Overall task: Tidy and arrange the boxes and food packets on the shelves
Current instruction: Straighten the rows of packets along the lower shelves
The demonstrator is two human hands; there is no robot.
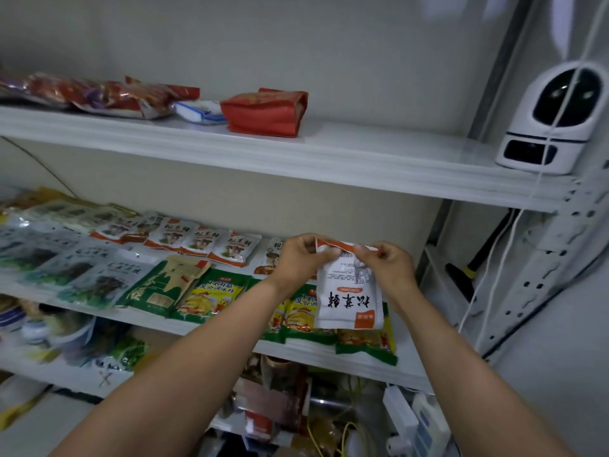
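Note:
A white food packet [349,291] with an orange edge and black lettering hangs upside down above the right part of the middle shelf [405,367]. My left hand [301,258] pinches its upper left corner. My right hand [390,263] pinches the upper right corner. Behind it a row of matching white-and-orange packets [197,240] lies along the back of the shelf. Green-and-yellow packets [211,296] lie along the front edge, some under the held packet.
The top shelf [362,153] holds a red packet [265,112], a white-blue packet [201,112] and red bags [99,94] at left. A white camera unit [553,120] stands at its right end. A perforated upright [547,268] and cables run at right. Lower shelves hold mixed goods [273,400].

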